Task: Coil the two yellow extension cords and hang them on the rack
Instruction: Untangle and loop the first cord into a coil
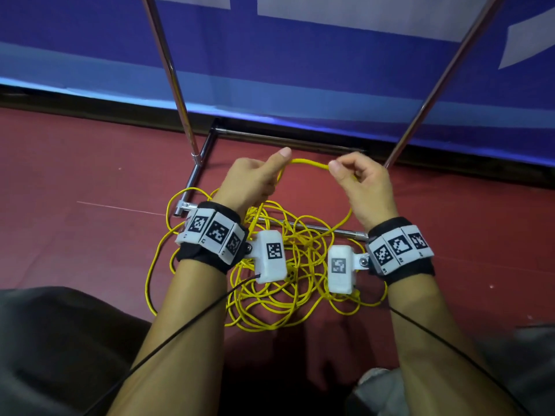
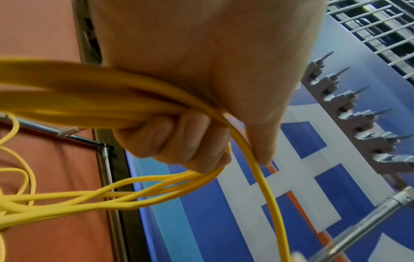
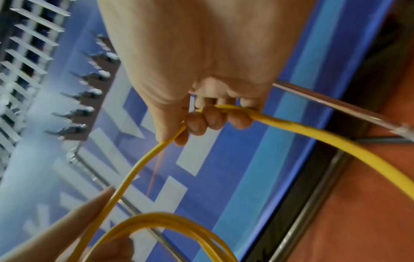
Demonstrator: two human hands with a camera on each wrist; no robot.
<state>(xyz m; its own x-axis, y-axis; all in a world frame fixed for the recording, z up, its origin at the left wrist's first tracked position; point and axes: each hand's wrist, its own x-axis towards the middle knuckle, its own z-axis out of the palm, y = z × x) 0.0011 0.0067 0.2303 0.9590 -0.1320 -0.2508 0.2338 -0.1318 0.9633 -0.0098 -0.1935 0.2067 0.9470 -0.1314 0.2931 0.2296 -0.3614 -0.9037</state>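
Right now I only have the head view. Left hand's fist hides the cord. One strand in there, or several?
Observer: Several. In the left wrist view the left hand grips a bundle of yellow cord loops, fingers curled round it.
Operator: And the right hand?
Observer: In the right wrist view the right hand holds a single strand under its curled fingers.
Operator: I only see the rack's poles. Anything to hang on up top?
Observer: Yes, the left wrist view shows a row of metal hooks against the blue banner.
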